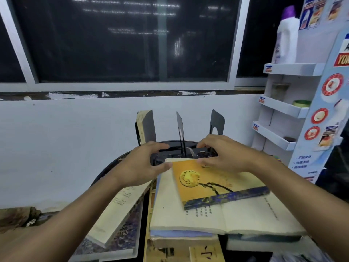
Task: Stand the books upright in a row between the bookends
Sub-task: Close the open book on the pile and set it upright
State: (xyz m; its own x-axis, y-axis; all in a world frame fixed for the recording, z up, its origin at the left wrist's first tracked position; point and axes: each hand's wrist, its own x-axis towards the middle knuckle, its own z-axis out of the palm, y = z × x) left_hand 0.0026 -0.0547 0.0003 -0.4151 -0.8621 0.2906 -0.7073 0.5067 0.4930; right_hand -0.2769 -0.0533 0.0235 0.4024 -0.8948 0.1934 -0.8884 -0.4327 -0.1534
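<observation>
While each thumb touches a far corner of the orange book point(200, 180), the left hand point(147, 163) and right hand point(224, 156) arch their fingers past its far edge; whether they clasp it cannot be told. That book lies flat atop a stack of pale books point(188, 216) on the dark worktop point(145, 214). Just beyond the hands stand three black bookends point(180, 123), with one upright book point(140, 125) against the leftmost. Another book point(117, 210) lies slanted under the left forearm, and a cardboard shelf point(290, 69) stands at the right.

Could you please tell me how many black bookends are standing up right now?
3: the left bookend, with a book upright beside it; the middle bookend, seen edge-on; the right bookend. Others may be hidden lower down.
</observation>
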